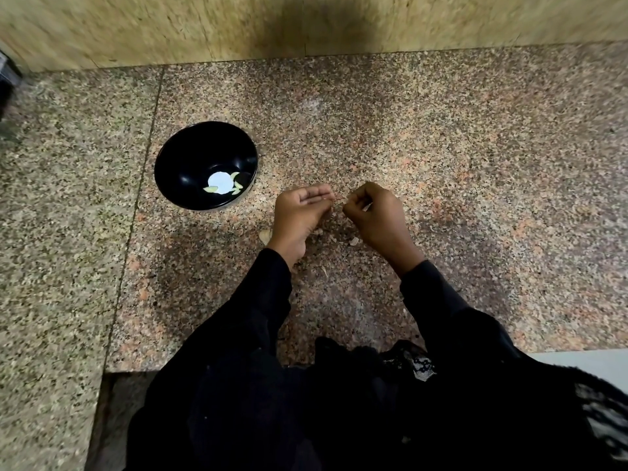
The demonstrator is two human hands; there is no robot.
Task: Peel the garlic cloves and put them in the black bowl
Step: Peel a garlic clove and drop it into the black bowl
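A black bowl [176,161] stands on the speckled granite counter, left of my hands. Several pale peeled garlic cloves [210,189] lie in its bottom beside a bright white glare spot. My left hand [299,215] and my right hand [375,215] meet fingertip to fingertip just above the counter, pinching a small garlic clove [341,199] between them; the clove is mostly hidden by the fingers. An unpeeled clove [265,236] lies by my left wrist and another clove [354,241] lies under my right hand.
Bits of papery garlic skin [324,270] lie scattered on the granite counter [475,164] under and around my hands. A beige stone wall [306,25] rises behind the counter. A dark object [8,83] sits at the far left edge. The counter's front edge runs by my body.
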